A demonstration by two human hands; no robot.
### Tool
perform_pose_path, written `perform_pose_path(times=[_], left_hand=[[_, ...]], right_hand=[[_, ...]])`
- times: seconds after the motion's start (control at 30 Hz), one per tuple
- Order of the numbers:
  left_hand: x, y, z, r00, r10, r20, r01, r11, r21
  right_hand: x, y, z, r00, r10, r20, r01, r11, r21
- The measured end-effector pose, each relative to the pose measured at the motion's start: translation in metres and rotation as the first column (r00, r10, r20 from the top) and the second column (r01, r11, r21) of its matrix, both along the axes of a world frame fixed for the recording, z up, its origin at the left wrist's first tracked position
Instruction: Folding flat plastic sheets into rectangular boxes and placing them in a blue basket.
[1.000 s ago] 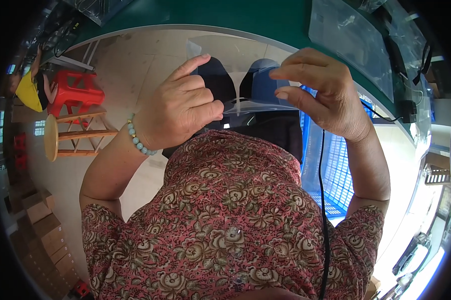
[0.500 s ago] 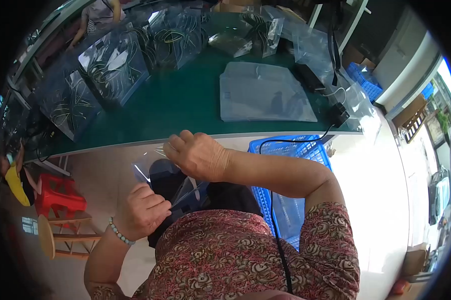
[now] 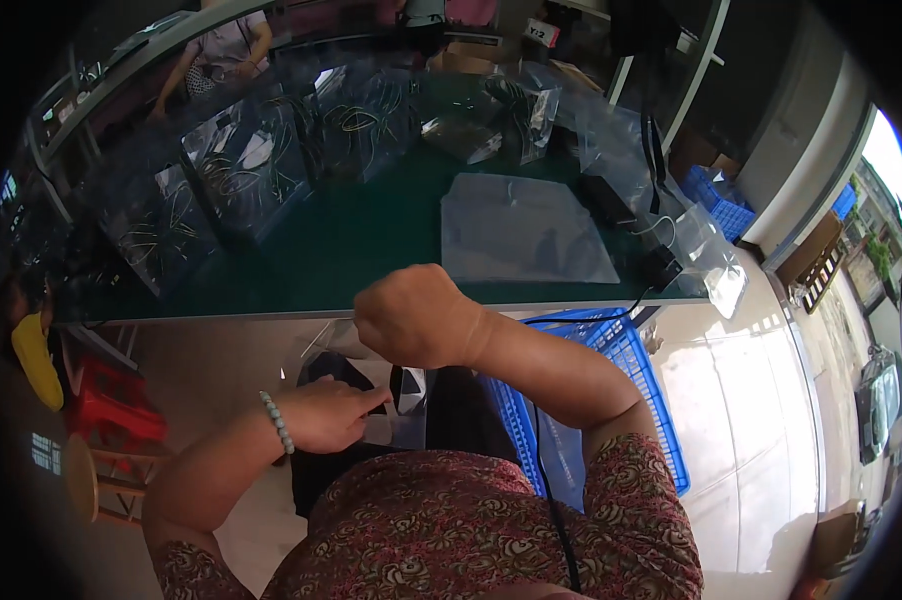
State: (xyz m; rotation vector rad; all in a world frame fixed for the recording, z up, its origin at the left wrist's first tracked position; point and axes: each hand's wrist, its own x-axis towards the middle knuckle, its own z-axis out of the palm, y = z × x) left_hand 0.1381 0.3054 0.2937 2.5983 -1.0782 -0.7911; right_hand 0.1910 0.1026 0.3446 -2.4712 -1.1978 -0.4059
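Observation:
A clear, shiny plastic sheet [image 3: 396, 432] is over my lap, below the table's front edge, bent and catching bright reflections. My right hand [image 3: 411, 318] is closed above it, knuckles up; its fingertips are hidden, and the plastic shows just beneath. Lower and to the left, my left hand [image 3: 329, 412], with a beaded bracelet [image 3: 277, 422] on the wrist, has its fingers pressed together at the plastic, pointing right. A flat stack of similar clear sheets [image 3: 521, 235] lies on the green table [image 3: 341, 260].
Clear packages of looped wires [image 3: 246, 165] stand along the table's left and back. A black box-shaped device [image 3: 607, 200] and a black adapter [image 3: 661, 266] sit at the right. A blue crate [image 3: 626, 365] is below; a red stool [image 3: 116, 400] stands left.
My left hand has moved right and turned, its fingers now pointing right. My right hand has shifted slightly right and rolled knuckles-up. The plastic between them has changed its bend. The view has tilted up.

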Motion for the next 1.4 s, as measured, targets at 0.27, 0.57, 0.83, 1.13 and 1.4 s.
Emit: perform_pose_path(times=[0.27,0.57,0.83,1.13,1.4], left_hand=[[-0.014,-0.016,0.047,0.943,0.162,0.292,-0.022,0.902,-0.43],[-0.043,-0.01,0.044,0.467,0.103,0.878,0.635,0.652,-0.414],[-0.021,0.034,0.052,0.707,0.329,0.625,0.349,0.607,-0.714],[-0.016,0.066,0.023,0.911,0.398,0.107,-0.094,0.455,-0.885],[-0.025,0.035,0.026,0.984,-0.174,0.027,0.132,0.628,-0.767]], right_hand=[[0.05,-0.024,-0.02,0.949,-0.037,-0.314,0.092,0.983,0.16],[0.072,-0.041,-0.033,0.618,0.073,-0.782,0.237,0.932,0.274],[0.034,-0.042,-0.025,0.748,0.317,-0.583,-0.08,0.915,0.396],[0.028,-0.045,-0.028,0.82,0.255,-0.511,-0.072,0.934,0.35],[0.045,-0.047,-0.04,0.759,0.203,-0.619,-0.005,0.952,0.305]])
